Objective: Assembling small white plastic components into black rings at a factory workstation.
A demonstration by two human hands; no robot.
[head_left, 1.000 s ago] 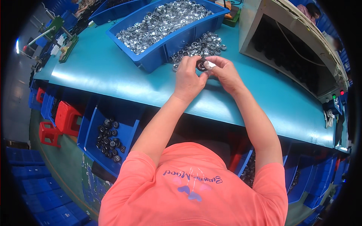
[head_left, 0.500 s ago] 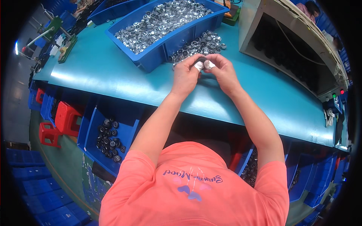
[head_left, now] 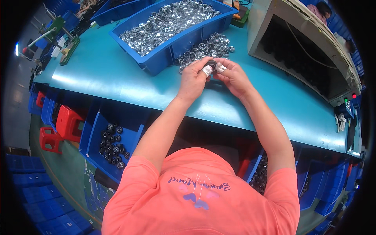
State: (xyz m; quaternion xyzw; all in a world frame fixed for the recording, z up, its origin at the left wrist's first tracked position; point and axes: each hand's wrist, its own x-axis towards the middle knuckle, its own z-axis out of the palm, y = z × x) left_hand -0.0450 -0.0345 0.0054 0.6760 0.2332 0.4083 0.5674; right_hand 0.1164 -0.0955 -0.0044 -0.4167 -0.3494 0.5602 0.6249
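Observation:
Above the teal table [head_left: 129,86], both hands grip a small black wheel [head_left: 212,63]. My left hand [head_left: 192,79] is closed round its left side, the thumb lying across its face. On the other side, my right hand [head_left: 235,78] pinches the rim with thumb and fingertips. White wrapping covers both thumb tips. The wheel's far side is hidden behind the fingers. Just beyond my hands lies a loose pile of shiny clear-and-silver round parts [head_left: 213,46], beside a long blue bin [head_left: 156,62] heaped with the same kind.
A pale cabinet [head_left: 256,39] with a dark open front stands at the right. Below the table edge, an open blue drawer-like bin [head_left: 94,141] holds several black wheels [head_left: 113,147]. Red stools [head_left: 68,123] and a green metal press [head_left: 58,25] are at the left.
My right thumb and hand have shifted slightly right, away from the left thumb. More of the black wheel's face shows between them. The left hand has barely moved.

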